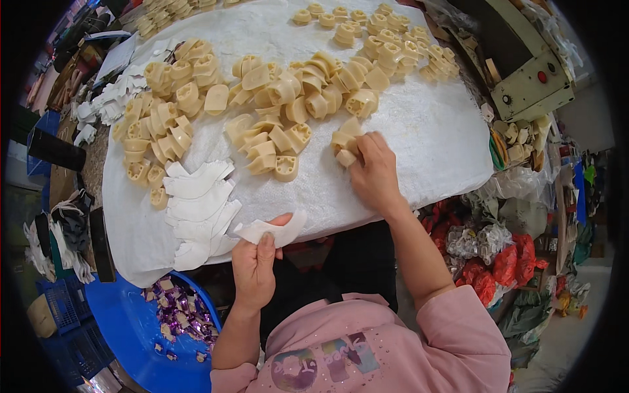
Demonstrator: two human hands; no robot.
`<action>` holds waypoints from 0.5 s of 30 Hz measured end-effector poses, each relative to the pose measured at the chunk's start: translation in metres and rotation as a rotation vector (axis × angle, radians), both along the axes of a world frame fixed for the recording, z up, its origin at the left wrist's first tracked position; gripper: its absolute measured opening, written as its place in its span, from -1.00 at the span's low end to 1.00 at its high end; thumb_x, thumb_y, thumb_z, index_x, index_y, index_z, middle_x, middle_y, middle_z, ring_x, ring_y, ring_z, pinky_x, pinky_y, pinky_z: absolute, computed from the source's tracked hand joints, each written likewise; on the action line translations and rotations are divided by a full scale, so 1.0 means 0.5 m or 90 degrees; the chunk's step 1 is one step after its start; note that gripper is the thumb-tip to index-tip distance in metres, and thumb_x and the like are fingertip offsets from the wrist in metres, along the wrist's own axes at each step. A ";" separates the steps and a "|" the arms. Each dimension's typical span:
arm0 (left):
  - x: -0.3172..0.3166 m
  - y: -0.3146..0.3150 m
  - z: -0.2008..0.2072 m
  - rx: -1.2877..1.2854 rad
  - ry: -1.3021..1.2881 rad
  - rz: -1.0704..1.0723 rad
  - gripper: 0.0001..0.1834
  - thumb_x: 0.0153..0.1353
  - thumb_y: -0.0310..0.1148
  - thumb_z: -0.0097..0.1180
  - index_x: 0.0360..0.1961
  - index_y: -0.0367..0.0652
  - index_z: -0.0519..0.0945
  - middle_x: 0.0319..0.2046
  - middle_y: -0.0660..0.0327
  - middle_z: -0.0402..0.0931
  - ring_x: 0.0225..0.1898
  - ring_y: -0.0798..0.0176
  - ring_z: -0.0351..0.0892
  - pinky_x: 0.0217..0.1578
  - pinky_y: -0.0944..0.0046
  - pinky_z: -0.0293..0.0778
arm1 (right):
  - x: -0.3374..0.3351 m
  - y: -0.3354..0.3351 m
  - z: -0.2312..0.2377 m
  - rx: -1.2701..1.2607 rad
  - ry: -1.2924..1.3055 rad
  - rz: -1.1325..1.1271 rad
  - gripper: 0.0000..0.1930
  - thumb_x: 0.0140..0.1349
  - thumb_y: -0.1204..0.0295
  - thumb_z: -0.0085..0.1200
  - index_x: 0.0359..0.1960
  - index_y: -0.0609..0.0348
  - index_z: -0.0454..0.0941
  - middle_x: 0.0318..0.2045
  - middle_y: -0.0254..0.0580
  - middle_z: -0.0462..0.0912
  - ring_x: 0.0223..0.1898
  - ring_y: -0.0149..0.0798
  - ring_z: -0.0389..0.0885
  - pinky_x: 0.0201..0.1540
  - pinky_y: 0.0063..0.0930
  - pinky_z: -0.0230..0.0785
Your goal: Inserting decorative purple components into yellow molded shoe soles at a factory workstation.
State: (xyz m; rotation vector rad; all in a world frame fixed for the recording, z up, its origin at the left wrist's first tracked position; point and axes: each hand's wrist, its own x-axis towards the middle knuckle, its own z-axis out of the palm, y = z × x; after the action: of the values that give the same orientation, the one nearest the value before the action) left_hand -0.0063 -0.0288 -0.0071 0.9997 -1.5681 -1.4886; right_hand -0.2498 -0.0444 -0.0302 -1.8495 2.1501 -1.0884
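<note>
My left hand (255,265) pinches a white curved cut-out piece (282,228) between thumb and fingers, just in front of the table's near edge. A fanned pile of similar white pieces (196,209) lies on the table to the left of it. Farther right, my right hand (375,169) is closed on a cream shoe heel (346,141) at the near side of the heap; its fingertips are partly hidden. Many cream molded heels (314,85) lie in loose clusters across the table, some showing hollow ends.
White sheeting (419,144) covers the table. A blue basin (131,327) with shiny purple scraps (180,311) stands at the lower left. At the far right is a greenish machine box (534,92) with a red button. Red plastic bags (504,265) lie below the table's right side.
</note>
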 end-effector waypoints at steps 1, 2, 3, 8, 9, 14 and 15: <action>0.000 0.001 -0.002 -0.010 0.008 0.000 -0.58 0.40 -0.26 -0.28 -0.03 -0.38 0.51 -0.47 0.27 0.45 -0.54 0.52 0.29 -0.53 0.53 0.18 | 0.008 0.008 0.003 -0.001 0.000 -0.001 -0.64 -0.06 0.58 0.14 -0.13 0.21 0.51 -0.45 -0.12 0.48 -0.30 -0.11 0.45 -0.14 -0.23 0.24; 0.001 0.002 -0.008 -0.018 0.017 0.000 -0.58 0.40 -0.26 -0.28 -0.01 -0.39 0.49 -0.47 0.26 0.45 -0.55 0.52 0.30 -0.54 0.52 0.19 | 0.026 0.019 0.016 0.000 -0.041 0.012 -0.66 -0.04 0.53 0.15 -0.15 0.19 0.51 -0.49 -0.17 0.48 -0.35 -0.15 0.44 -0.13 -0.25 0.18; 0.003 0.004 -0.016 -0.018 0.016 -0.001 -0.58 0.40 -0.26 -0.28 -0.01 -0.39 0.49 -0.47 0.26 0.45 -0.55 0.52 0.30 -0.54 0.52 0.19 | 0.041 0.029 0.022 0.001 -0.084 0.024 -0.68 -0.03 0.48 0.17 -0.16 0.16 0.52 -0.53 -0.21 0.49 -0.41 -0.20 0.44 -0.13 -0.27 0.12; -0.001 0.005 -0.021 0.281 0.303 0.103 -0.58 0.40 -0.26 -0.23 0.10 -0.39 0.34 -0.44 0.15 0.50 -0.60 0.42 0.37 -0.61 0.46 0.27 | 0.066 0.047 0.010 0.027 -0.082 0.147 -0.65 -0.01 0.40 0.19 -0.13 0.12 0.50 -0.52 -0.27 0.51 -0.42 -0.26 0.43 -0.07 -0.32 0.04; 0.000 0.006 -0.023 0.281 0.303 0.106 -0.58 0.40 -0.26 -0.23 0.10 -0.39 0.34 -0.44 0.15 0.50 -0.60 0.42 0.37 -0.61 0.46 0.27 | 0.064 0.047 0.019 0.027 -0.082 0.150 -0.65 -0.01 0.40 0.19 -0.13 0.12 0.50 -0.52 -0.27 0.51 -0.42 -0.26 0.43 -0.07 -0.32 0.04; 0.009 0.009 -0.023 0.355 0.440 0.095 -0.60 0.39 -0.33 -0.23 0.14 -0.39 0.28 -0.33 0.08 0.52 -0.52 0.35 0.42 -0.56 0.39 0.30 | 0.012 0.051 0.075 0.264 -0.073 0.315 -0.63 -0.06 0.53 0.13 -0.12 0.10 0.52 -0.46 -0.24 0.45 -0.30 -0.22 0.41 -0.05 -0.34 0.08; 0.010 0.010 -0.024 0.353 0.440 0.100 -0.60 0.39 -0.33 -0.23 0.14 -0.39 0.28 -0.33 0.08 0.52 -0.52 0.35 0.42 -0.56 0.39 0.30 | 0.015 0.052 0.073 0.264 -0.074 0.320 -0.63 -0.06 0.53 0.13 -0.12 0.10 0.52 -0.46 -0.24 0.45 -0.30 -0.22 0.41 -0.05 -0.34 0.08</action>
State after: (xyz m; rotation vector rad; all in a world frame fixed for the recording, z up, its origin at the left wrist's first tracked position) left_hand -0.0014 -0.0240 -0.0190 0.7396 -0.5909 -1.9261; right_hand -0.2425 -0.0182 0.0064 -1.9058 1.5611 -0.5738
